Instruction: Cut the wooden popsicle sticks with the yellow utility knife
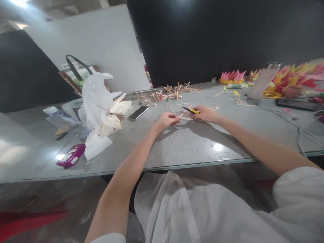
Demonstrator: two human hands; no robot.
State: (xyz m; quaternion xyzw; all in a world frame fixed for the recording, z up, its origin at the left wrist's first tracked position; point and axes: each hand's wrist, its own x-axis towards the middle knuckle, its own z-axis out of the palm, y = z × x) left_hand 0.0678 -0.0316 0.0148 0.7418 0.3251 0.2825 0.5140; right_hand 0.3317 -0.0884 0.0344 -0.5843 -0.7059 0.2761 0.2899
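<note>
My left hand (168, 120) pinches one end of a flat wooden stick (186, 118), which points right, just above the table. In my right hand (205, 114) is a yellow and black utility knife (193, 111), its dark front end pointing left. The fingers of that hand are wrapped round the knife near the stick's right end. Between the two hands lies a thin pink-and-white strip (186, 110); what it is I cannot make out. A few loose wooden sticks (171, 109) rest just beyond my left hand.
A heap of wooden sticks (177, 91) lies at the back. To the left are a phone (138, 113), a white plastic bag (95, 98), a clear bottle (67, 123) and a purple packet (71, 156). At right stand a pale tumbler (264, 81), paper flowers (232, 77) and a cable (300, 135).
</note>
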